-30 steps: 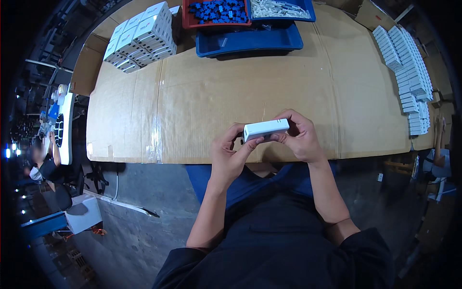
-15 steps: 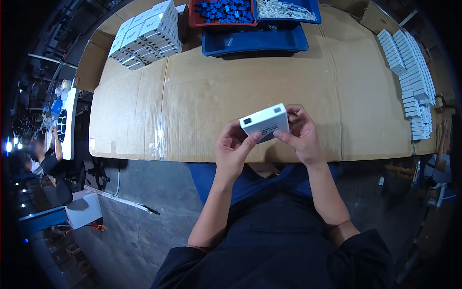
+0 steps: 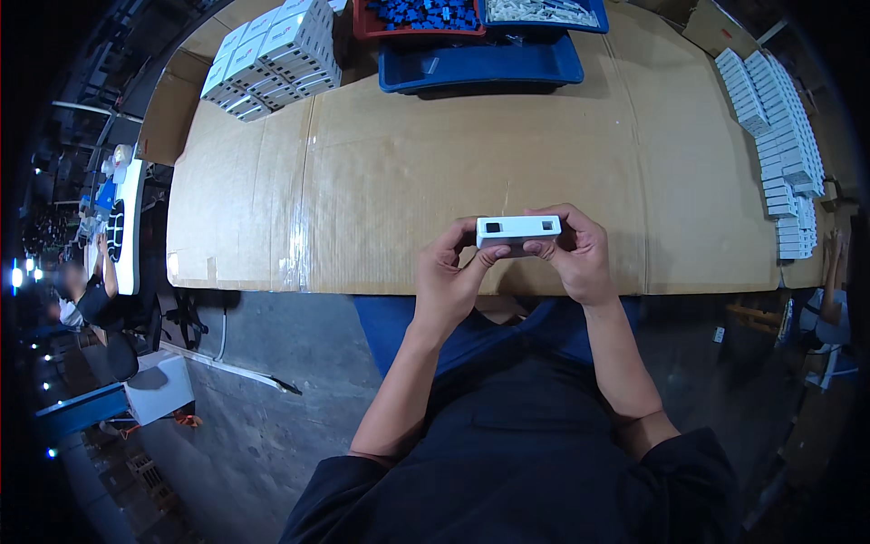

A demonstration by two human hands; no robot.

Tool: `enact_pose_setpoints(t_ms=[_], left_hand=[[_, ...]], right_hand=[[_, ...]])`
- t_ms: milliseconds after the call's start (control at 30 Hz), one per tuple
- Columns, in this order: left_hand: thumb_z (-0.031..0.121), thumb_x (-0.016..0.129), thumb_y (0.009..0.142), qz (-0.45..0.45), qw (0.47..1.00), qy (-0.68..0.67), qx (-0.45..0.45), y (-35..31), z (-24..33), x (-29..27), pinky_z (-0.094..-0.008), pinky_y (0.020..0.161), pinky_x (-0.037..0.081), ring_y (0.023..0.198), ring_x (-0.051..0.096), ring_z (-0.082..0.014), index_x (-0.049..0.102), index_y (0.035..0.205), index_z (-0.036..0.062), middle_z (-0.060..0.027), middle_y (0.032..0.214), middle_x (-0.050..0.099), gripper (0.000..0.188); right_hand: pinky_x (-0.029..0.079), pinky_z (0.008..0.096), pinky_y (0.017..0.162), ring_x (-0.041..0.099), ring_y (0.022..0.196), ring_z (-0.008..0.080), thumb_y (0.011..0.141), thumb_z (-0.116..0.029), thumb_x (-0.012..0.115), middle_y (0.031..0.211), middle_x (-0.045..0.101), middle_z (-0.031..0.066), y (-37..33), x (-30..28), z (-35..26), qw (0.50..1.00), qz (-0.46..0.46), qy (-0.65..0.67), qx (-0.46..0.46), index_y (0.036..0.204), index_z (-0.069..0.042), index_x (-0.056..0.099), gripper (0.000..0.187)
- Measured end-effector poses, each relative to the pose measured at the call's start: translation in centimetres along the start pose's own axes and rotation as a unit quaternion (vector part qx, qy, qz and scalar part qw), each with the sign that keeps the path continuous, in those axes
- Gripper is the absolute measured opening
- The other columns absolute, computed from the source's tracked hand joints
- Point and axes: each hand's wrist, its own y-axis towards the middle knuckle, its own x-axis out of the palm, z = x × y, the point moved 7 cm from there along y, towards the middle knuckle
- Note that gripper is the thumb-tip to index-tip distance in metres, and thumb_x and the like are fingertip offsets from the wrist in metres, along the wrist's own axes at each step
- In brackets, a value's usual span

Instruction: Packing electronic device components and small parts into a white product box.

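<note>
Between my two hands is a flat white plastic case [image 3: 518,228], held up above the near edge of the cardboard-covered table [image 3: 435,163]. Its narrow side, with a dark square opening near each end, faces up. My left hand [image 3: 453,272] grips the left end, thumb against the near face. On the right end, my right hand [image 3: 580,258] is closed the same way, its thumb close to the other one. The broad face is mostly turned out of sight, and the fingers behind the case are partly hidden.
Stacked white cases [image 3: 272,59] stand at the far left. A red bin [image 3: 417,34] of blue parts, a bin of white pieces [image 3: 544,13] and a blue tray [image 3: 480,68] are at the back. White parts [image 3: 779,154] pile up at right. Another person [image 3: 91,281] sits at far left.
Both hands have tilted the white case, so its printed face has turned away and the narrow side now shows level. The case has also dropped slightly in the picture.
</note>
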Motion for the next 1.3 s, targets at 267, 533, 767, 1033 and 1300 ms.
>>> enact_pose_setpoints(t_ms=[267,533,767,1033,1300], left_hand=[[0.015,0.078,0.097,0.048,0.999,-0.019,-0.014,0.9,2.0,0.8,-0.0302,0.093,0.054,0.108,0.068,-0.015,0.066,0.125,-0.0051,-0.0092,0.113,0.073,0.036],[0.016,0.075,0.1,0.033,0.999,-0.013,0.008,0.6,2.6,1.3,-0.0274,0.09,0.054,0.102,0.067,-0.0121,0.067,0.125,-0.0048,-0.0065,0.109,0.073,0.033],[0.017,0.072,0.102,0.006,0.998,0.064,0.0,0.7,2.8,1.7,-0.0268,0.089,0.054,0.101,0.067,-0.0119,0.067,0.128,-0.0021,-0.0067,0.112,0.073,0.033],[0.048,0.044,0.113,-0.027,0.954,-0.197,-0.225,-1.0,0.3,0.6,-0.0389,0.099,0.057,0.114,0.069,-0.024,0.058,0.139,-0.0069,-0.0174,0.127,0.07,0.063],[0.013,0.073,0.1,-0.045,0.95,-0.244,-0.19,-2.4,1.2,3.7,-0.0336,0.087,0.062,0.099,0.073,-0.0165,0.062,0.132,-0.0045,-0.0117,0.114,0.074,0.038]], right_hand=[[0.052,0.0262,0.09,0.066,0.098,0.0098,0.093,-0.007,0.08,0.106,0.073,0.0021,0.7,-0.9,1.8,0.993,0.042,0.071,0.086,0.121,0.0,0.069,0.031],[0.052,0.0263,0.091,0.065,0.102,0.0095,0.092,-0.004,0.081,0.112,0.072,0.0026,0.1,-0.1,-1.4,0.997,0.018,0.042,0.057,0.123,0.0,0.068,0.034],[0.053,0.026,0.09,0.065,0.103,0.0096,0.093,-0.002,0.079,0.112,0.072,0.0043,-0.9,0.2,-1.2,0.998,0.04,-0.006,0.039,0.122,0.002,0.067,0.032],[0.056,0.03,0.095,0.065,0.113,0.0151,0.095,-0.003,0.075,0.122,0.071,0.0084,-0.4,-0.1,-3.8,0.995,0.009,0.1,-0.014,0.13,0.0,0.067,0.036],[0.051,0.0354,0.106,0.064,0.124,0.0219,0.105,-0.007,0.062,0.134,0.067,0.0131,-2.2,-1.6,-2.4,0.987,0.134,0.09,0.002,0.151,-0.001,0.051,0.048]])
